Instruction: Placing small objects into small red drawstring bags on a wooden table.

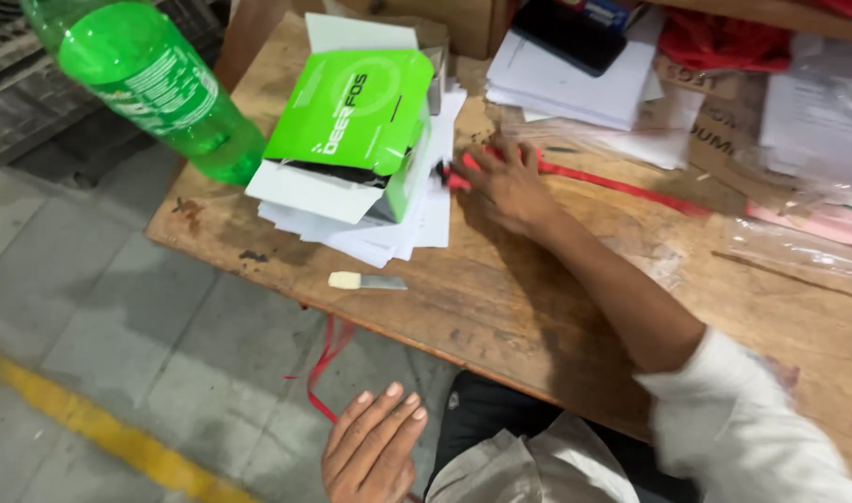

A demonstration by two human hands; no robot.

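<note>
My right hand (505,182) lies on the wooden table (500,298) with its fingers spread flat over a red ribbon (631,189) that runs off to the right. It is blurred and sits just right of a stack of white sheets (416,228) bearing a green and white box (351,130). My left hand (374,447) hovers below the table's front edge with its palm down, holding nothing. It is close to a red ribbon end (323,363) that hangs toward the floor.
A green plastic bottle (165,93) leans at the table's left corner. A small blade with a cream handle (365,280) lies near the front edge. White papers (575,84), a dark flat device (570,33) and clear plastic bags (798,247) crowd the back and right. A yellow line (100,428) crosses the floor.
</note>
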